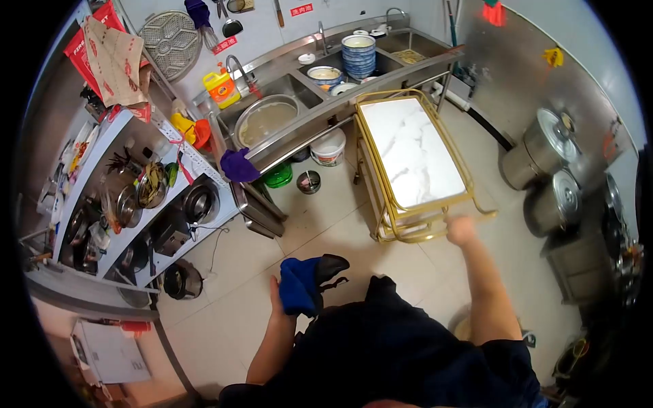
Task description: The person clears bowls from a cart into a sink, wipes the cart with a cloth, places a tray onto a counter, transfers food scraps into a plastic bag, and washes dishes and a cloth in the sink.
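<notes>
Low in front of me, my left hand [275,296] holds a bunched blue cloth [298,280]; the cloth hides most of its fingers. Just beyond the cloth shows a black shoe [332,266]. My right hand [461,230] is closed at the near end of a gold-framed trolley [413,151], around its handle bar, and looks slightly blurred. The trolley has a white marble-patterned top with nothing on it.
A steel sink counter [313,119] runs along the back, with a stack of blue-and-white bowls [359,57]. Loaded shelves [194,163] stand left. Steel pots [534,153] line the right side. A small metal bowl [308,182] and a black pot [182,280] sit on the floor.
</notes>
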The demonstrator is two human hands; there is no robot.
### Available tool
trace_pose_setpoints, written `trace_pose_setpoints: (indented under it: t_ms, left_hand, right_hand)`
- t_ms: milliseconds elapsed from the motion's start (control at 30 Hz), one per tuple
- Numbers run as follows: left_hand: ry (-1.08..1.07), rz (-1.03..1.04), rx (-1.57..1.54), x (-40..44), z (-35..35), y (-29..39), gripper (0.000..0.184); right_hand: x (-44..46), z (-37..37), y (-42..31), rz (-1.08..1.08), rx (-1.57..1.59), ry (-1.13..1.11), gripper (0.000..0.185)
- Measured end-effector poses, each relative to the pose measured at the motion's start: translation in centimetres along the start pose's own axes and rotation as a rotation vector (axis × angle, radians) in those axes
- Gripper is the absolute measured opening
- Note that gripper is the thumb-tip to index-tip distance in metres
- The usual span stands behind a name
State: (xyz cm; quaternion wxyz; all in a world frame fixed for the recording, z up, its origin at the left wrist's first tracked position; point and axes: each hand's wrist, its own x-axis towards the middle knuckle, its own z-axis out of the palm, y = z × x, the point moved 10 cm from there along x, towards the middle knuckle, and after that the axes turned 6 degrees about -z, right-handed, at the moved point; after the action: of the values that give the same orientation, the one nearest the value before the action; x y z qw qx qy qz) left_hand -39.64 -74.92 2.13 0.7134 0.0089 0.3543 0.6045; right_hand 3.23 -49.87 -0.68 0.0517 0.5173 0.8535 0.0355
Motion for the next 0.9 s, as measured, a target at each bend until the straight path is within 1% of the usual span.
trace_pose_setpoints:
  t_ms: [33, 67, 100, 167, 233, 267, 367, 433, 467, 567, 600, 667, 700, 800, 900]
  left_hand:
    - [0.052, -0.005, 0.035, 0.5, 1.3, -0.3, 0.072]
    - [0.095, -0.008, 0.068, 1.4, 2.2, -0.4, 0.072]
    - [0.061, -0.015, 0.013, 3.4, 1.3, -1.0, 0.07]
    - [0.057, 0.001, 0.002, 6.5, 1.7, -1.4, 0.07]
    - [0.068, 0.001, -0.003, 7.8, 3.9, -2.1, 0.07]
    - [0.038, 0.002, -0.027, 8.7, 4.9, -2.2, 0.07]
    - [-0.041, 0.029, -0.059, 11.2, 6.8, -1.7, 0.071]
    - [-0.081, 0.071, -0.018, 12.7, 7.9, 0.1, 0.071]
    - [-0.136, 0.093, -0.019, 13.5, 8.8, 1.3, 0.071]
    - [-0.288, 0.149, -0.007, 14.5, 12.0, 4.2, 0.071]
    - [-0.262, 0.167, -0.056, 15.0, 12.3, 5.2, 0.071]
    - [-0.216, 0.203, -0.155, 16.0, 12.9, 6.8, 0.073]
    - [-0.233, 0.225, -0.153, 16.5, 12.6, 7.5, 0.072]
    - [-0.228, 0.153, -0.191, 18.6, 10.9, 8.9, 0.072]
    - [-0.252, 0.128, -0.215, 20.0, 9.9, 10.6, 0.073]
  right_hand:
    - [-0.2, 0.6, 1.5, 0.013, 0.103, 0.007, 0.022]
    - [-0.3, -0.3, 2.9, -0.04, 0.114, 0.08, 0.019]
    - [-0.8, -0.8, 4.4, -0.09, 0.13, 0.149, 0.017]
    - [-0.4, -0.3, 7.8, -0.092, 0.109, 0.107, 0.014]
    - [-0.4, -0.5, 10.5, -0.12, 0.053, 0.116, 0.012]
    - [-0.3, -0.6, 11.8, -0.134, 0.022, 0.12, 0.012]
    - [-0.3, 2.1, 16.3, -0.106, -0.046, -0.089, 0.007]
    - [-1.1, 3.1, 17.9, -0.083, -0.11, -0.127, 0.007]
    - [-1.2, 3.6, 18.4, -0.071, -0.144, -0.151, 0.007]
    - [-3.0, 5.4, 19.3, -0.099, -0.106, -0.217, 0.007]
    - [-3.6, 5.5, 19.5, -0.058, -0.113, -0.246, 0.007]
    - [-4.5, 2.7, 18.3, 0.029, -0.136, -0.297, 0.008]
    - [-5.6, 2.3, 17.8, 0.028, -0.085, -0.265, 0.009]
    - [-8.1, 1.2, 18.1, 0.132, -0.054, -0.199, 0.012]
    - [-11.6, 3.0, 19.2, 0.24, -0.063, -0.298, 0.024]
